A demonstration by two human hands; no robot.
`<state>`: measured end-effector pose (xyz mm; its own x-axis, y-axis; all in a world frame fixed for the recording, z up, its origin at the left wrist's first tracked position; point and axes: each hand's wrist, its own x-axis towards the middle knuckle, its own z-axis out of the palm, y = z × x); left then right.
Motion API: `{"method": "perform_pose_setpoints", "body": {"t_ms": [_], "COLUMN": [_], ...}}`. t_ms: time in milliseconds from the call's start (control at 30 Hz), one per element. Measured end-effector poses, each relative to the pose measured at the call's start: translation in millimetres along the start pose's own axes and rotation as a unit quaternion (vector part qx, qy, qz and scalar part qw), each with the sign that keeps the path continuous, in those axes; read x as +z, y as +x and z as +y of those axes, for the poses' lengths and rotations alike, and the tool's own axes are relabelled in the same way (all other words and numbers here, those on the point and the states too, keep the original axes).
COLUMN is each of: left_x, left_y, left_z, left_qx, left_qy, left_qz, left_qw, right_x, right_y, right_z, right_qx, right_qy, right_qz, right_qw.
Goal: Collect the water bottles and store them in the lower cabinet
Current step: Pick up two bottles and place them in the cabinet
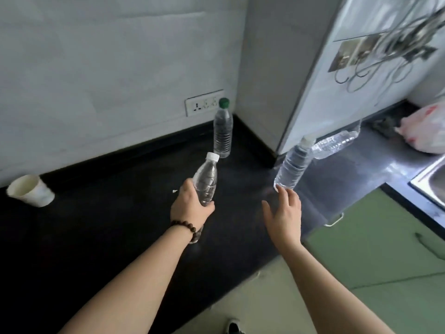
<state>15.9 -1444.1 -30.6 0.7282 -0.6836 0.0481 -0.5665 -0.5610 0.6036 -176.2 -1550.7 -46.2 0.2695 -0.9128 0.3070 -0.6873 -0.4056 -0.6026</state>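
Note:
My left hand (191, 208) grips a clear white-capped bottle (206, 180) above the black counter (96, 225). Just short of a second white-capped bottle (295, 165), my right hand (285, 210) is spread, fingertips at its base. That bottle stands tilted and blurred at the counter's corner. A green-capped bottle (223, 130) stands upright at the back by the wall. Behind the tilted one, another clear bottle (334, 143) lies on its side. The green lower cabinet (375, 249) is at the right, its door with a metal handle (334, 220).
A white paper cup (30, 191) lies on its side at the counter's left. A wall socket (204, 102) sits behind the green-capped bottle. A fridge side (337, 80) rises at right. A plastic bag (426, 128) and a sink edge (431, 179) are at far right.

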Motion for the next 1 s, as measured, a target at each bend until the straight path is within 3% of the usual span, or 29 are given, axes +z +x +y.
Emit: {"method": "perform_pose_setpoints", "body": {"t_ms": [67,200,333,633,867,1000], "left_x": [15,36,47,48,14,-19], "left_y": [6,16,29,29,8,-21], "left_z": [27,62,72,54,24,-6], "left_qx": [0.034,0.055,0.048,-0.018,-0.071,-0.113], "left_qy": [-0.012,-0.03,-0.034,-0.039,-0.05,-0.048], "left_qz": [0.0,0.011,0.009,0.057,0.116,0.158], "left_qw": [0.999,0.998,0.998,0.997,0.989,0.98], "right_x": [-15,-25,-14,17,33,48], "right_y": [17,59,101,139,114,77], "right_z": [19,43,52,63,27,-17], "right_qx": [0.03,0.088,0.137,0.151,0.125,0.077], "right_qy": [0.004,0.027,0.136,0.252,0.27,0.28], "right_qz": [0.026,0.001,-0.048,-0.012,-0.083,-0.163], "right_qw": [0.999,0.996,0.98,0.956,0.951,0.943]}}
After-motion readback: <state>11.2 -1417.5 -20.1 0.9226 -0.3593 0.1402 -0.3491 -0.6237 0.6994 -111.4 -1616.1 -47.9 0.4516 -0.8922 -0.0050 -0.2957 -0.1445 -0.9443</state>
